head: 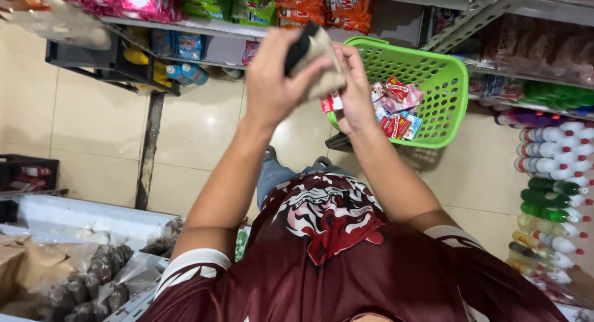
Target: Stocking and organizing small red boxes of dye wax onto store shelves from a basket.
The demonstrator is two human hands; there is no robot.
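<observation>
- Two hands, raised together in front of the chest, over the tiled floor (pixel 99 124) of a shop aisle.
- Left hand (pixel 272 80): closed around a beige cloth pouch (pixel 322 59) with a black strip along its top edge; thumb and fingers wrap it from the left.
- Right hand (pixel 356 90): fingers curled onto the same pouch from the right side, pinching its edge; how tightly it grips cannot be told.
- Pouch: held up between both hands, clear of everything else, just in front of the basket.
- Green plastic basket (pixel 448 121): on the floor, near the right hand; several small red, white and pink packets (pixel 396 108) lie in its near corner.
- Shelf (pixel 204 28) beyond the hands: bright snack bags in pink, green and orange.
- Rows of bottles (pixel 550 198) at the right, white, green and yellow with mixed caps.
- Lower left: clear bags of dark goods (pixel 93 278) beside brown paper.
- Progress, as a judgement: the basket already carries packets, so some gathering looks done; the pouch is in hand and not set down or put away anywhere; whether it is open or shut cannot be told.
</observation>
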